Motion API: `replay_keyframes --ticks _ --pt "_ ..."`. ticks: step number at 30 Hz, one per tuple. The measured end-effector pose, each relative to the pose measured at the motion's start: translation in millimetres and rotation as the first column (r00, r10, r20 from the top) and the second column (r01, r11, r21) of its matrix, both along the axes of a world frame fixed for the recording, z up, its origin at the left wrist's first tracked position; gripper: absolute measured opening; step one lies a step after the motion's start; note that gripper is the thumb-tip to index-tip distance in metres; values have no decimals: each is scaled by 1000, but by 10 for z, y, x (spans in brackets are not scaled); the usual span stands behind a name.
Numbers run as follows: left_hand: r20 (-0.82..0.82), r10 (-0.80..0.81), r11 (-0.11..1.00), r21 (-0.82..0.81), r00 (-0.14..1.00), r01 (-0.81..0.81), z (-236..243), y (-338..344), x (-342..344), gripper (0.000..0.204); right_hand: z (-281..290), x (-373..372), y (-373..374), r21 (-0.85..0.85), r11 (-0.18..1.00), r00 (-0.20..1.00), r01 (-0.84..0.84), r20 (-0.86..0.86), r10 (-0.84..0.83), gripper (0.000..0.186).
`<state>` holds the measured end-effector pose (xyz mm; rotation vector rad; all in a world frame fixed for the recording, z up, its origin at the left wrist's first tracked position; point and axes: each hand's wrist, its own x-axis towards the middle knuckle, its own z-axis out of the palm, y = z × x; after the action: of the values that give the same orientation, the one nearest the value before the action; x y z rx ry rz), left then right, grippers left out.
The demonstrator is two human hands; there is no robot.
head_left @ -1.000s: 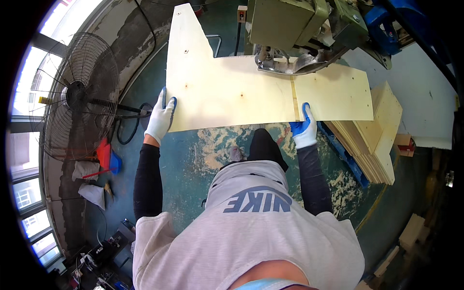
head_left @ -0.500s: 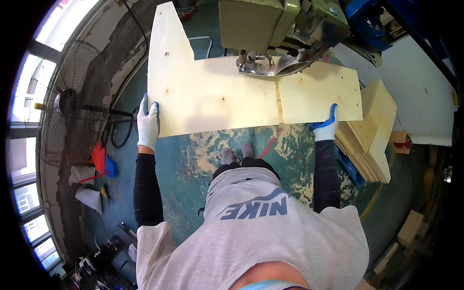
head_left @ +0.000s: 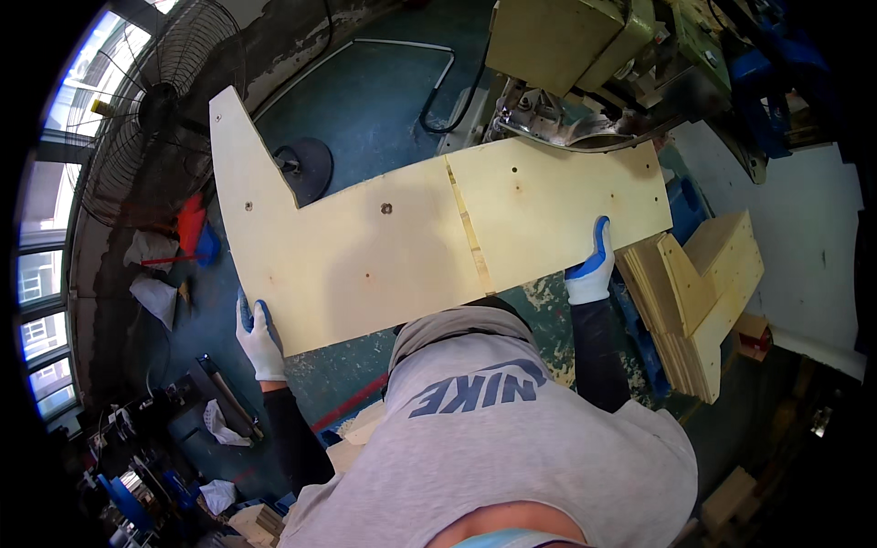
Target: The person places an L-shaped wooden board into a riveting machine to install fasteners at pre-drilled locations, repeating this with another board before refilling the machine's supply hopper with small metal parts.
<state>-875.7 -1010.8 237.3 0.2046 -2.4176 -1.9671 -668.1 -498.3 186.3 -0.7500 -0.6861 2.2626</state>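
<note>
I hold a large pale plywood panel (head_left: 402,247) in front of my body. It is L-shaped, with a tall arm at its left end, a brownish strip across its middle and several small dark holes. My left hand (head_left: 259,338), in a white glove with blue fingers, is closed on the panel's lower left corner. My right hand (head_left: 592,267), gloved alike, grips the near edge toward the right end, its thumb on top and its other fingers hidden underneath. The panel's far right edge lies by the metal foot of a green machine (head_left: 566,128); whether they touch I cannot tell.
A stack of cut plywood panels (head_left: 694,301) stands on a blue pallet at the right. A large wire fan (head_left: 160,105) is at the left, near a red dustpan-like piece (head_left: 190,224). A bent metal tube (head_left: 402,44) and a round black base (head_left: 311,169) lie beyond the panel.
The panel has come nearer to me and turned, its left end dropping closer to my body. My left hand has moved back with it. More of the panel is out from under the machine.
</note>
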Motion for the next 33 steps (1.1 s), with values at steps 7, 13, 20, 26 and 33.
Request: replay_keyframes --ticks 7,13,20,26,33 --pt "-66 -123 989 74 990 128 8 96 -715 49 -54 -353 70 13 999 998 45 -32 -45 48" --pt "-62 -206 975 75 977 211 32 213 -1261 51 -109 -703 246 -25 996 995 90 -30 -91 39" --pt "23 -302 952 -50 953 303 9 241 -1595 51 -228 -621 134 1 993 993 114 13 -114 40" --pt "57 -321 945 -54 945 324 -126 172 -1738 51 -150 -652 48 89 980 983 179 19 -181 42" --pt "27 -365 931 -17 931 365 -52 281 -1806 50 -62 -656 70 14 986 986 163 -23 -163 37"
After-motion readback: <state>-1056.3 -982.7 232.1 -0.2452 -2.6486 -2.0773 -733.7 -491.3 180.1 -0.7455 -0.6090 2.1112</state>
